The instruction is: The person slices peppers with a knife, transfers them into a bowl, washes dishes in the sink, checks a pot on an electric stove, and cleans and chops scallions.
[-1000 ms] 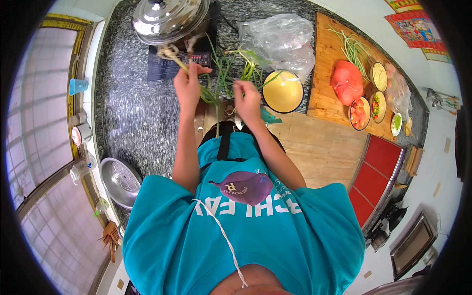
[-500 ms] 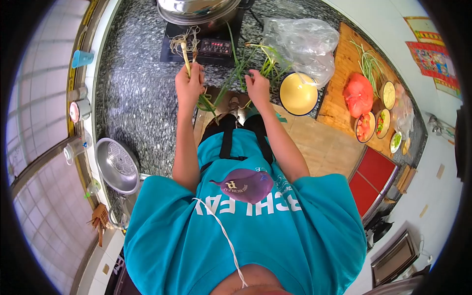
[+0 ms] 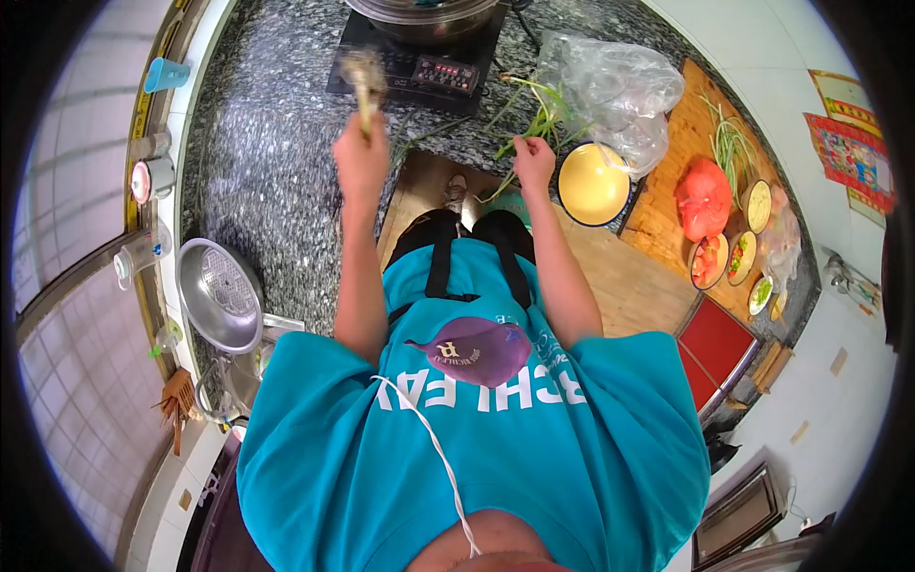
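My left hand (image 3: 362,162) is closed around a few scallions (image 3: 366,105), their pale stems and roots sticking up beyond the fist, blurred by motion. My right hand (image 3: 535,163) is pinched at the counter's near edge, with long green scallion leaves (image 3: 545,119) at its fingertips. One thin leaf trails below that hand toward the floor. A yellow bowl with a dark rim (image 3: 594,185) stands just right of my right hand. Behind it lies a crumpled clear plastic bag (image 3: 610,91).
An induction cooker (image 3: 400,81) carries a lidded pot (image 3: 429,21) at the back. On the wooden board (image 3: 667,176) are a red plastic bag (image 3: 703,198), more green stalks (image 3: 727,143) and several small bowls of chopped food. A metal colander (image 3: 219,296) stands at the left.
The scallions in my left hand have swung and blurred. My right hand has come away from my left, its fingertips now closed at the leaves. The view has shifted slightly.
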Demonstrator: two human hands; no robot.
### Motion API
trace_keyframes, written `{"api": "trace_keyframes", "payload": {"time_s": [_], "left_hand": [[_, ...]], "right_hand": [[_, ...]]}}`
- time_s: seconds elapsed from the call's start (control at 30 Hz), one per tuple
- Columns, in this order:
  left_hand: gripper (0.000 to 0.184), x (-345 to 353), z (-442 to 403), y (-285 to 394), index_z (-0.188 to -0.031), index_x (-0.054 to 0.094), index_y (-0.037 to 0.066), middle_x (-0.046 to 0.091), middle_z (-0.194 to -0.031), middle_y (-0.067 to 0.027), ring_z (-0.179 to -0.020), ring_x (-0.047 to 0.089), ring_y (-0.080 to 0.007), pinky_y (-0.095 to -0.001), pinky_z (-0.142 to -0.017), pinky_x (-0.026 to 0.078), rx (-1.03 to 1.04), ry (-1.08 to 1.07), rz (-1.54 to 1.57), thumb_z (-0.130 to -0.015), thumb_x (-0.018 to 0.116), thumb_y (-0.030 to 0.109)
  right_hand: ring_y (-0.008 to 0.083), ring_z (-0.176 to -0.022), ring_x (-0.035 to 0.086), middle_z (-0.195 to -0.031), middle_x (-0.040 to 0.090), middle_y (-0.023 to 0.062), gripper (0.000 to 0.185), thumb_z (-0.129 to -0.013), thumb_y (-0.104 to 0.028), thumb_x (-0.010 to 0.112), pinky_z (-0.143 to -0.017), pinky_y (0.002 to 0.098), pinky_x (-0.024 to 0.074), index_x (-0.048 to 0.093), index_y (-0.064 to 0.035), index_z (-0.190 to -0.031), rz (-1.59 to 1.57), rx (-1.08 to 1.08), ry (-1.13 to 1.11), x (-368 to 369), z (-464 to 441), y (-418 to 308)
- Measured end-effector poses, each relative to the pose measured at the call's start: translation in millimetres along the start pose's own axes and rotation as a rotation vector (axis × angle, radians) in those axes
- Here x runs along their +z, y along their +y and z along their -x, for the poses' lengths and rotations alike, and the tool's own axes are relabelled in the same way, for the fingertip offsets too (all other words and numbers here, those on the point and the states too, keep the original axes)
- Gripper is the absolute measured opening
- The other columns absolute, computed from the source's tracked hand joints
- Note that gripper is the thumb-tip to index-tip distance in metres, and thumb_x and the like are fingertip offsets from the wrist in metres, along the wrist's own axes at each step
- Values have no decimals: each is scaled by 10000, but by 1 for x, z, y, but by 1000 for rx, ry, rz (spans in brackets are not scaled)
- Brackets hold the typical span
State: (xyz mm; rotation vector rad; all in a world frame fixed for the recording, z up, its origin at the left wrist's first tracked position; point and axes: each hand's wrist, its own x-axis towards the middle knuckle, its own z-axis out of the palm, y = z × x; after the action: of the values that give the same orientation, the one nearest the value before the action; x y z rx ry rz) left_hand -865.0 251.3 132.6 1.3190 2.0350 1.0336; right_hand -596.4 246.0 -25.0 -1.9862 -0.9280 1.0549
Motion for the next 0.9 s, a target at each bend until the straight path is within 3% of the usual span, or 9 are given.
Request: {"api": "trace_keyframes", "payload": {"time_s": [0.13, 0.27, 0.33, 0.4, 0.5, 0.57, 0.63, 0.83, 0.9], "left_hand": [[280, 51, 20, -4, -835, 634, 0, 579, -601, -58, -534, 529, -129, -336, -518, 415, -138, -328, 190, -969, 596, 242], [251, 74, 31, 4, -901, 649, 2, 564, -616, -4, -510, 462, -71, -279, -468, 346, -28, -394, 192, -998, 559, 216], [253, 81, 32, 10, -904, 641, 1, 562, -618, -7, -497, 459, -66, -267, -456, 340, -66, -419, 283, -1002, 554, 217], [274, 88, 31, 16, -860, 611, -14, 572, -605, -17, -481, 462, -63, -266, -446, 351, -205, -463, 491, -994, 563, 220], [263, 93, 27, 21, -885, 613, -8, 568, -605, -15, -463, 461, -54, -248, -424, 344, -295, -508, 590, -1003, 550, 218], [261, 97, 26, 19, -889, 613, -4, 569, -605, -13, -458, 476, -53, -243, -412, 349, -290, -501, 589, -1003, 552, 222], [259, 102, 28, 22, -880, 614, -1, 580, -611, -15, -465, 490, -56, -247, -419, 362, -244, -543, 483, -998, 561, 223], [272, 121, 30, 10, -872, 632, -15, 616, -620, -60, -565, 592, -135, -329, -530, 447, -177, -599, 294, -965, 581, 235], [275, 123, 28, 11, -874, 637, -20, 636, -637, -87, -574, 612, -172, -344, -553, 460, -113, -631, 222, -961, 580, 235]], "right_hand": [[270, -673, 672, -776, 694, 163, 263, -858, -204, 728, -620, 373, 511, 663, 9, -999, 188, -317, -125, -21, 25, -25], [332, -788, 669, -889, 678, 199, 256, -867, -121, 682, -683, 418, 520, 646, 25, -1074, 190, -314, -237, -25, 26, -27], [392, -821, 642, -931, 655, 228, 236, -875, -82, 650, -700, 469, 506, 631, 48, -1070, 302, -412, 99, -29, 23, -29], [415, -816, 632, -926, 651, 239, 216, -877, -77, 644, -704, 489, 500, 626, 60, -1043, 368, -387, 118, -31, 15, -31], [454, -807, 628, -927, 637, 277, 223, -867, -75, 658, -699, 500, 513, 606, 97, -1000, 502, -368, 117, -31, -4, -40], [452, -802, 644, -905, 637, 289, 277, -858, -98, 684, -684, 495, 535, 586, 117, -1002, 465, -234, 65, -29, -13, -53], [445, -805, 663, -899, 647, 291, 334, -851, -128, 714, -679, 492, 553, 572, 123, -1019, 472, -289, 98, -24, -21, -56], [447, -826, 675, -891, 671, 293, 357, -846, -189, 739, -729, 496, 566, 605, 116, -977, 607, -47, -11, -20, -35, -51], [413, -796, 688, -837, 687, 250, 308, -845, -202, 728, -705, 462, 569, 647, 83, -932, 615, -66, -1, -23, -36, -50]]}}
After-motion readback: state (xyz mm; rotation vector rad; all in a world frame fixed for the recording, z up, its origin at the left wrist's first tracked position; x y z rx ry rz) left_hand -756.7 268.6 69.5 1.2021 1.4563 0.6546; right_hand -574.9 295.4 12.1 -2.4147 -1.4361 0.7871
